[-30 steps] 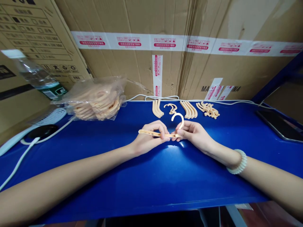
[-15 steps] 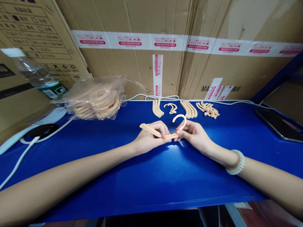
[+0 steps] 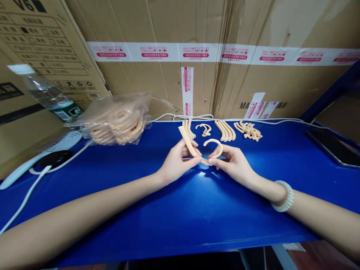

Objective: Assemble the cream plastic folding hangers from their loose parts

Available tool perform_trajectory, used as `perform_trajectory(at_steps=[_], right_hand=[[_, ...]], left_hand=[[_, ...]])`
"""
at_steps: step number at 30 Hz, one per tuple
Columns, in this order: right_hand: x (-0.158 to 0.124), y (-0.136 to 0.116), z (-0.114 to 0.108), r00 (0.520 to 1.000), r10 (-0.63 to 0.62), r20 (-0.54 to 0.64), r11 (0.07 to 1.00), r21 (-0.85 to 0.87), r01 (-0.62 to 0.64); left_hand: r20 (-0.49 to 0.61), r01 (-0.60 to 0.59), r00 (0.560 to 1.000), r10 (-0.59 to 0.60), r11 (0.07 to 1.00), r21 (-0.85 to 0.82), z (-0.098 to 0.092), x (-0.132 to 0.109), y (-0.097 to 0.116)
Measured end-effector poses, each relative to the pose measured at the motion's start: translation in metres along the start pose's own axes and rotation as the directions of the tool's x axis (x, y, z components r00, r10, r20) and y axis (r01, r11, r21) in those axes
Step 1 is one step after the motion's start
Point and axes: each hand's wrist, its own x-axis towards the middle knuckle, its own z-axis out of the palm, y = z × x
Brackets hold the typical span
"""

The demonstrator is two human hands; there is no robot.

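Over the middle of the blue table, my left hand (image 3: 180, 159) is closed on a cream plastic hanger arm (image 3: 186, 139), which slants up and to the left. My right hand (image 3: 233, 161) pinches a cream hanger hook (image 3: 216, 143), its curve opening to the left. Both pieces come together low between my fingertips; whether they are joined is hidden. Behind my hands lie loose hanger arms (image 3: 225, 130), a few more arms (image 3: 192, 131), some hooks (image 3: 206, 130) and a pile of small cream pieces (image 3: 250, 132).
A clear bag of cream hanger parts (image 3: 120, 122) sits at the back left, beside a water bottle (image 3: 47, 93), a light-blue hairbrush (image 3: 42, 155) and a black disc with a white cable (image 3: 54, 157). Cardboard boxes (image 3: 157, 82) wall the back. A dark phone (image 3: 334, 148) lies right.
The hanger arm has swung from nearly flat to steeply upright in my left hand. My right hand keeps the hook in about the same place.
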Motion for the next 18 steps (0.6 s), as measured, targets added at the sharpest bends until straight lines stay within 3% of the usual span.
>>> perform_trajectory(at_steps=[5,8,11,13,15,17,18], right_hand=[[0.001,0.000,0.004,0.997,0.032,0.076,0.999,0.025,-0.034],[0.005,-0.006,-0.006,0.997,-0.004,0.081,1.000,-0.029,0.007],[0.015,-0.009,-0.031,0.990,-0.133,-0.042,0.963,-0.242,0.119],[0.025,-0.005,-0.052,0.960,-0.278,-0.020,0.823,-0.521,0.227],[0.035,0.003,-0.070,0.919,-0.367,0.144,0.568,-0.748,0.344],[0.043,0.013,-0.080,0.897,-0.359,0.257,0.379,-0.839,0.392],[0.046,0.018,-0.082,0.895,-0.343,0.284,0.327,-0.857,0.397]], left_hand=[[0.154,0.079,0.986,-0.070,0.995,-0.053,0.003,-0.003,-0.001],[0.120,0.105,0.988,-0.094,0.990,-0.089,0.003,-0.001,0.000],[0.065,0.113,0.992,-0.107,0.988,-0.108,0.001,0.002,0.001],[0.052,0.115,0.993,-0.110,0.988,-0.107,0.000,0.003,0.002],[0.042,0.111,0.993,-0.107,0.988,-0.103,-0.001,0.003,0.002],[0.029,0.106,0.994,-0.103,0.989,-0.103,-0.002,0.003,0.003],[0.023,0.103,0.995,-0.102,0.989,-0.102,-0.002,0.003,0.003]])
